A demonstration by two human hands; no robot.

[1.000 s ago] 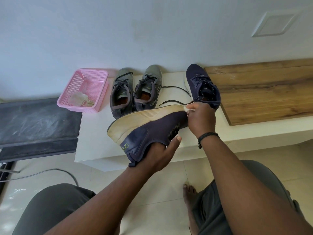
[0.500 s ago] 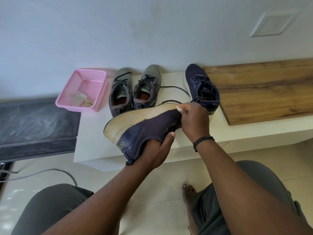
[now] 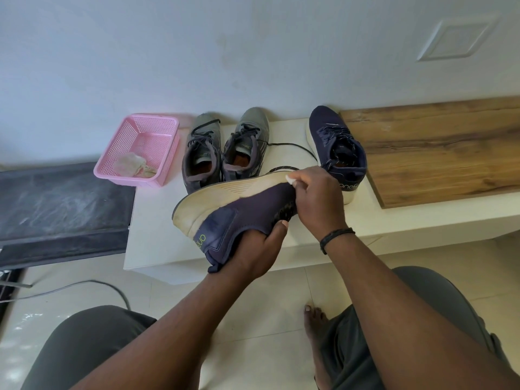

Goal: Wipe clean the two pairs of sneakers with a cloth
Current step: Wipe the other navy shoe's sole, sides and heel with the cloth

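2 hands work on 1 navy sneaker [image 3: 242, 218] above a white ledge [image 3: 152, 220], head view.
Left hand [image 3: 253, 249], at 6 o'clock of the frame centre, grasps the sneaker at its collar and holds it sole-up, heel toward 8 o'clock. Right hand [image 3: 318, 201] pinches a small white cloth [image 3: 289, 179] against the sole edge near the toe. At 12 o'clock, 2 grey sneakers [image 3: 225, 153] stand side by side on the ledge; the second navy sneaker [image 3: 334, 147] stands at 1 o'clock beside a wooden board [image 3: 439, 147]. A pink basket [image 3: 140, 136] at 10 o'clock holds a crumpled rag [image 3: 133, 164].
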